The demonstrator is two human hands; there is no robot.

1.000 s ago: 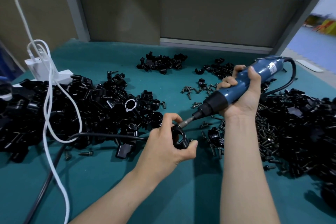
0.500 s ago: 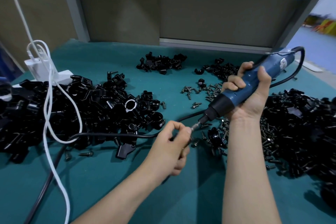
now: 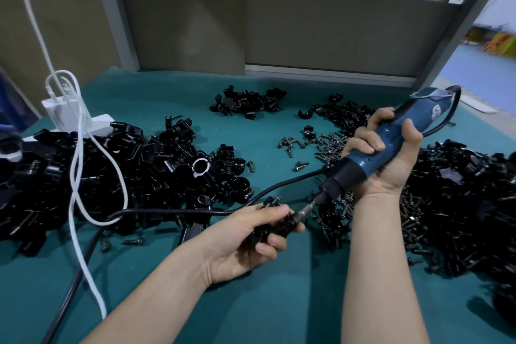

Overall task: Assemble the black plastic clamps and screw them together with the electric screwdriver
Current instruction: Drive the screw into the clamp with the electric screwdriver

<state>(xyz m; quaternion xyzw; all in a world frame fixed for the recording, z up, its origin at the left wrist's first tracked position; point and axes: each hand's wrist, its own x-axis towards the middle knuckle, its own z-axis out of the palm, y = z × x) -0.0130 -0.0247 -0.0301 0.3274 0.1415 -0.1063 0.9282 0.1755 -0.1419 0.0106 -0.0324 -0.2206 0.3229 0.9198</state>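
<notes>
Brace the clamp [image 3: 279, 227], pinched in left hand [image 3: 245, 240] fingers — right hand [image 3: 391, 167] fingers wrapped round the screwdriver [image 3: 417, 113] — with bit [image 3: 303, 212] square.

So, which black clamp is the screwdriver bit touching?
The clamp in the left hand, against the bit of the electric screwdriver; the others lie loose in piles.

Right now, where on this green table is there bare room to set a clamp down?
Free: near mat between left forearm and right forearm, and the far strip between the back wall and the small clamp heap. Crowded: the left clamp pile, the right screw pile, loose screws mid-table.
</notes>
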